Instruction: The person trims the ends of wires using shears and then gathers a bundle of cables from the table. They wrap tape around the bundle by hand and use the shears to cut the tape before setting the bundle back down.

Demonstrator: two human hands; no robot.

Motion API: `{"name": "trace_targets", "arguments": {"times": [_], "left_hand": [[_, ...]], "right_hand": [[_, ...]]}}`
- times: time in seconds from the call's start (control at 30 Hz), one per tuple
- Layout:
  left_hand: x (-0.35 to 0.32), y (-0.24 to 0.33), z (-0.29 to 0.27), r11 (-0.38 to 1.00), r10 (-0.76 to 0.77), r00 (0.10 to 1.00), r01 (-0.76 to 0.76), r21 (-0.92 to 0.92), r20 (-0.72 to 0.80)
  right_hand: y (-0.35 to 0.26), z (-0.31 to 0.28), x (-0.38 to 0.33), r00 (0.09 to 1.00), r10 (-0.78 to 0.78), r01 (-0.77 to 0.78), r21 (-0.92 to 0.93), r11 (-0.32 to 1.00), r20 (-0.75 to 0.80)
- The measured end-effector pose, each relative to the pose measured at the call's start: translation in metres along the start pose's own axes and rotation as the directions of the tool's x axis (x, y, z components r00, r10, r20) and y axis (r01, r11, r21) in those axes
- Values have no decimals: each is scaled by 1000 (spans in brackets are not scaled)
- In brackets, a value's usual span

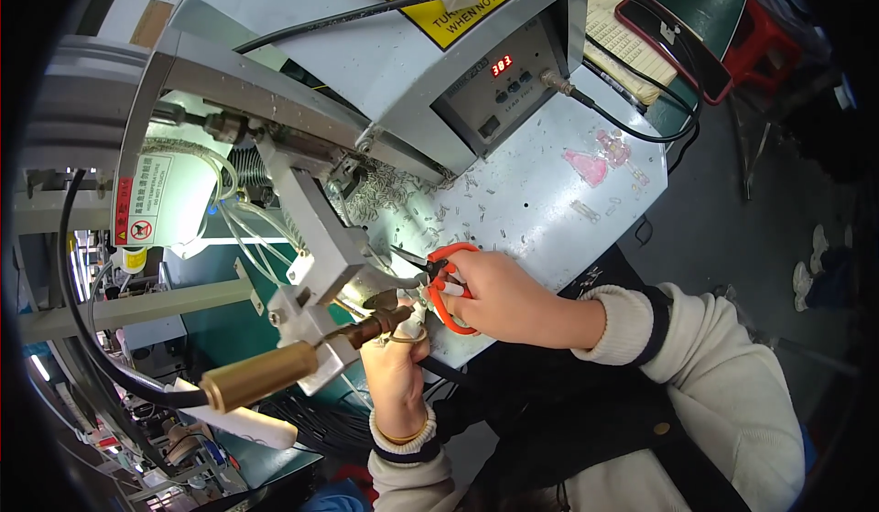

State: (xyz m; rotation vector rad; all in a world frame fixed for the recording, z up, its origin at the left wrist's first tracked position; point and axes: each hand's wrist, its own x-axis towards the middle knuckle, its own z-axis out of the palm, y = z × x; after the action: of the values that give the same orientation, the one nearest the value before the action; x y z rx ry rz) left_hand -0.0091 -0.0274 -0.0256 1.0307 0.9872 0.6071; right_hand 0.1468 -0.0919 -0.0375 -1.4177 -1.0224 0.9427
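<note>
- Both hands work at the front edge of the grey bench machine [513, 63]: right hand [499, 297] closed through the orange-handled scissors [446, 285], left hand [396, 370] pinching a thin wire loop [409, 336] just below the blades.
- Scissors should stay square to the wire, I judge, with the tips clear of the brass nozzle [259, 376].
- Wire loop wants holding taut.
- Cut offcuts [476, 210] litter the machine's top.

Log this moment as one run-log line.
right hand: holds orange scissors | left hand: at machine tip by brass cylinder, holds small part, unclear | bench: scattered small bits, pink pieces
</note>
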Motion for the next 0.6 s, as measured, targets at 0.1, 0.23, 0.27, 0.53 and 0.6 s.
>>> {"name": "trace_targets", "arguments": {"times": [0.1, 0.23, 0.27, 0.53, 0.6], "left_hand": [[-5, 2, 0, 998, -31, 998, 34, -44, 57], [-29, 7, 9, 976, -95, 987, 117, -181, 126], [-36, 7, 12, 960, -117, 981, 151, -237, 152], [-67, -6, 14, 995, 10, 996, -1, -99, 86], [-70, -10, 13, 996, 84, 995, -84, -9, 54]], "right_hand": [[-6, -3, -3, 996, 79, -81, 46, 996, 44], [1, -5, -19, 993, 51, -66, 137, 988, 104], [-3, -9, -23, 978, 119, -153, 201, 968, 170], [-26, -15, -48, 894, 271, -402, 370, 838, 358], [-28, -14, -53, 889, 259, -408, 396, 822, 378]]}}
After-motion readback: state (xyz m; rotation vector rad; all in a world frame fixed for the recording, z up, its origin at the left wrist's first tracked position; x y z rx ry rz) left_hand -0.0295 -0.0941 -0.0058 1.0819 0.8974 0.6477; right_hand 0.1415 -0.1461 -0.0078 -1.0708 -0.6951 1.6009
